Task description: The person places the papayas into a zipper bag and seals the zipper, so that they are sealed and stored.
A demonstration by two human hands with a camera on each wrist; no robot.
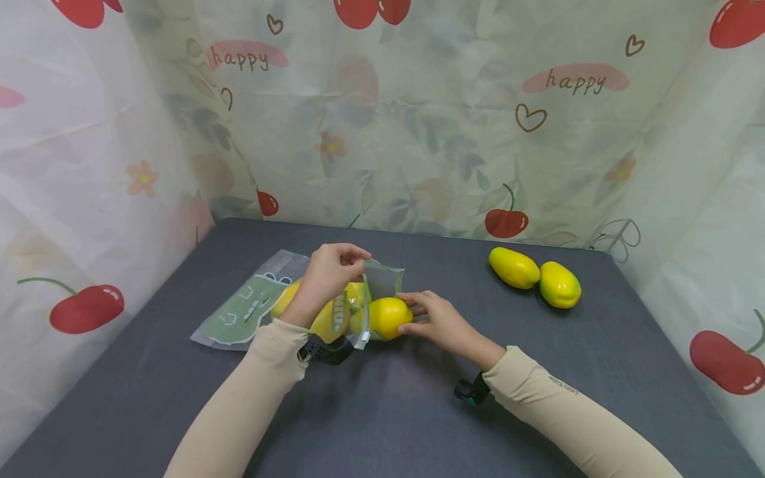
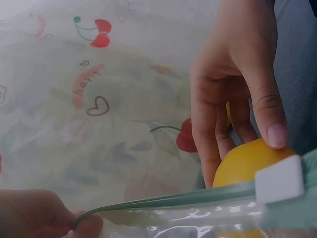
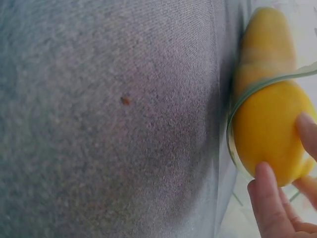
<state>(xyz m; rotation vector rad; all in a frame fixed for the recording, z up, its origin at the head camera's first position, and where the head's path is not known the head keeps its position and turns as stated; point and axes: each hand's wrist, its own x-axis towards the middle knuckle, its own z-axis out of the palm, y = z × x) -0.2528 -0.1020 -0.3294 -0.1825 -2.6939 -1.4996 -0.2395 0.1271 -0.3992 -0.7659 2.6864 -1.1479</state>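
A clear zip bag (image 1: 239,318) with a green print lies on its side, several yellow mangoes (image 1: 331,323) inside it. My left hand (image 1: 331,275) pinches the upper edge of the bag's mouth, which gapes toward the right. At that mouth my right hand (image 1: 439,322) holds another yellow mango (image 1: 388,318) between thumb and fingers. In the right wrist view this mango (image 3: 270,131) sits partly inside the green rim, against the fruit deeper in. A white zip slider (image 2: 280,179) shows on the bag's rim in the left wrist view.
Two more yellow mangoes, one (image 1: 514,267) beside the other (image 1: 560,285), lie at the back right of the dark grey table (image 1: 418,425). Printed curtains (image 1: 418,133) hang behind the table and along both sides.
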